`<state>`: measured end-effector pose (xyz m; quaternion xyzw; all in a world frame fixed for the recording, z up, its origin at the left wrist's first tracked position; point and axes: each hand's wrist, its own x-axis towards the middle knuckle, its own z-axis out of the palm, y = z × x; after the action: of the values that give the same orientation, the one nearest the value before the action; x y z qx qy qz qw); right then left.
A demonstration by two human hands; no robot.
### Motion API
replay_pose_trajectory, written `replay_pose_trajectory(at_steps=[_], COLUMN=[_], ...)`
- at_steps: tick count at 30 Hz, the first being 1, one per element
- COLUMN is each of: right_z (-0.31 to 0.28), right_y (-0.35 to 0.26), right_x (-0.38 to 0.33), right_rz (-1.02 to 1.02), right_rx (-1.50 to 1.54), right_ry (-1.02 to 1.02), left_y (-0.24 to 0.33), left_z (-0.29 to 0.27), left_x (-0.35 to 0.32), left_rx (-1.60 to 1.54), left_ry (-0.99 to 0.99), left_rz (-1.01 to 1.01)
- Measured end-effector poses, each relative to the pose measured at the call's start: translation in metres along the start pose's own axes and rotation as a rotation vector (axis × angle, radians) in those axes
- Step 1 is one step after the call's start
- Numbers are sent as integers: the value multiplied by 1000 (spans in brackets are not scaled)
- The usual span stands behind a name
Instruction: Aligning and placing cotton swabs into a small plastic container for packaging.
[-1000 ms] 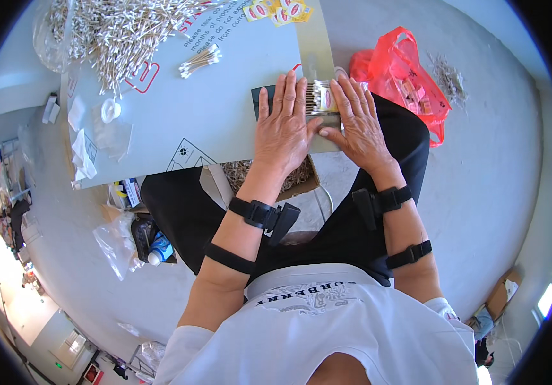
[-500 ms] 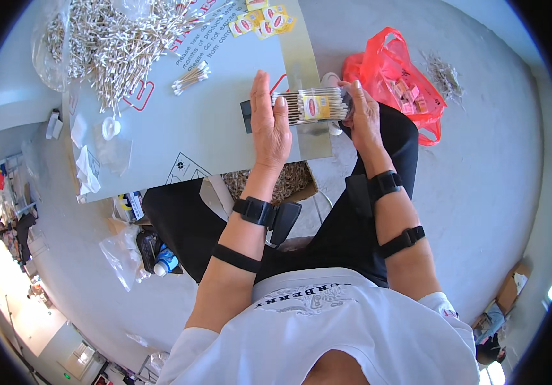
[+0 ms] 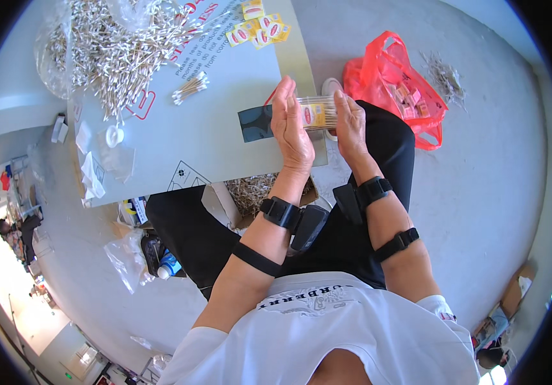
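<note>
A row of cotton swabs [image 3: 328,114] with a yellow paper label [image 3: 313,116] lies between my two hands at the table's right edge. My left hand [image 3: 293,131] presses its palm side against the left ends, fingers straight and together. At the right ends, my right hand [image 3: 351,125] does the same, fingers extended, so the swabs are held between both palms. A dark flat piece [image 3: 255,123] sticks out to the left of my left hand. Further up the table are a small loose bundle of cotton swabs [image 3: 190,88] and several yellow labels [image 3: 260,31].
A large heap of cotton swabs [image 3: 122,51] with clear plastic covers the table's far left. A tape roll [image 3: 114,135] sits near the left edge. Right of my knee, a red plastic bag [image 3: 372,70] holds small packs. Below the table stands a cardboard box [image 3: 226,204] of brownish sticks.
My left hand has shifted right, toward my right hand, which moved slightly left. The gap between them is narrower, and more of the dark flat piece shows.
</note>
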<state>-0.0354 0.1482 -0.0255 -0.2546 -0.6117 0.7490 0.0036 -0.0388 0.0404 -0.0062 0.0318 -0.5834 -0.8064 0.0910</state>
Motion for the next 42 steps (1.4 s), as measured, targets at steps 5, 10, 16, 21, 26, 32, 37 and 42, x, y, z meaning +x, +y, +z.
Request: replay_pose_trajectory(at_steps=[5,10,16,21,26,32,37,42], right_z=[4,-11,-9,21,53,68,79,79], right_y=[-4,1,-21,-29,-24,-9,4,9], right_x=[-3,1,-12,-43,-61,-64,-67,-64], right_rz=[17,-18,-770,-1017,-1056,-1013,-966,-829], right_rx=[14,-47,-575,-739,-739,-713,-693,-621], right_ry=[3,45,349,36,-217,-347,-392,-336], left_y=[5,13,57,72,62,56,56,46], left_z=[-6,-48,-162,-171,-162,-161,-175,-159], left_x=[3,17,79,100,78,59,90,67], left_rx=[-261,217,1204,1465,1561,1500,1605,1622], left_ry=[38,21,187,108,-19,-59,-151,-206], left_rz=[-50,85,514,503,506,520,467,254])
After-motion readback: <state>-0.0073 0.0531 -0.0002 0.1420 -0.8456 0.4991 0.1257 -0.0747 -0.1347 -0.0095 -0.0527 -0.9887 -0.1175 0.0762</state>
